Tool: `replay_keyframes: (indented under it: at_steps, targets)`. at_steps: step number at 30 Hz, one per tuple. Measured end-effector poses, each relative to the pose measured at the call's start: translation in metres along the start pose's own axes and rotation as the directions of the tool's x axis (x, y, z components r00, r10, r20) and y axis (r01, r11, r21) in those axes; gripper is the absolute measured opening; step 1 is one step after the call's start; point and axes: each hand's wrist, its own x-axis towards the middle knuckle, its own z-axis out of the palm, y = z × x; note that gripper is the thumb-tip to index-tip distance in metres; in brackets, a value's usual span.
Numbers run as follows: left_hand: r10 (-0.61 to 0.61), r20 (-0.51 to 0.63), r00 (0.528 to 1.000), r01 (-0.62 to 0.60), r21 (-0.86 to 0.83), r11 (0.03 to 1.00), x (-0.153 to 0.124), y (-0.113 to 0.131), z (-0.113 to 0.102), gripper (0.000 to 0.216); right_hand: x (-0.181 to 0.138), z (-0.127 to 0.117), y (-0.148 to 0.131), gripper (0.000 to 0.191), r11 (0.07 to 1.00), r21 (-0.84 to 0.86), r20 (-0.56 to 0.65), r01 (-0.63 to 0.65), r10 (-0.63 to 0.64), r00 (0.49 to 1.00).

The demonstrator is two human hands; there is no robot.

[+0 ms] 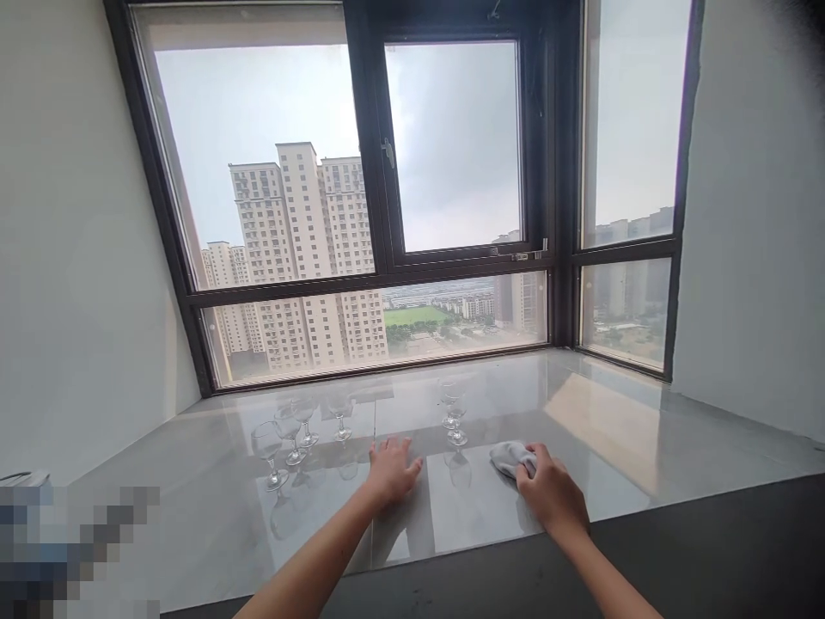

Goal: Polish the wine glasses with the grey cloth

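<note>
My right hand grips a light grey cloth, which is bunched up on the glossy window sill. My left hand rests with its fingers spread, palm down over the sill, and holds nothing. Between my hands, farther back, stand two clear stemmed glasses, one behind the other. Left of my left hand are several more stemmed glasses, among them a front one and one nearer the window. All the glasses are upright, and their reflections show on the sill.
A dark-framed window with a handle rises behind the sill and turns a corner at the right. White walls close in both sides. The sill's front edge drops to a dark face. A blurred patch covers the lower left.
</note>
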Motion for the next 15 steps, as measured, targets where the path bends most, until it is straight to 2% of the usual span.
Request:
replay_keyframes:
  at_steps: [1,3,5,7,11,15]
  targets:
    - [0.099,0.015,0.995,-0.098,-0.027,0.995,0.001,0.019,0.005,0.067,0.000,0.000,0.000,0.034,1.000,-0.004,-0.002,-0.004,0.004,1.000]
    - [0.211,0.016,0.977,-0.210,-0.061,0.976,0.007,0.055,0.013,0.072,0.000,0.000,0.000,0.034,1.000,-0.011,-0.005,-0.003,0.003,1.000]
    - [0.247,-0.004,0.969,-0.246,-0.084,0.966,0.016,0.083,0.016,0.074,0.001,0.001,0.000,0.034,1.000,-0.017,-0.012,0.003,-0.003,1.000]
    - [0.240,0.008,0.971,-0.238,-0.100,0.966,0.027,0.102,0.015,0.076,0.000,0.000,0.000,0.034,1.000,-0.024,-0.021,0.004,-0.005,1.000]
    - [0.223,0.084,0.971,-0.214,-0.099,0.972,0.036,0.110,0.009,0.076,-0.001,-0.002,-0.001,0.033,0.999,-0.036,-0.021,-0.001,0.000,1.000]
    - [0.232,0.052,0.971,-0.227,-0.094,0.969,0.015,0.089,0.007,0.074,-0.001,-0.003,-0.003,0.034,1.000,-0.021,-0.025,-0.013,0.013,1.000]
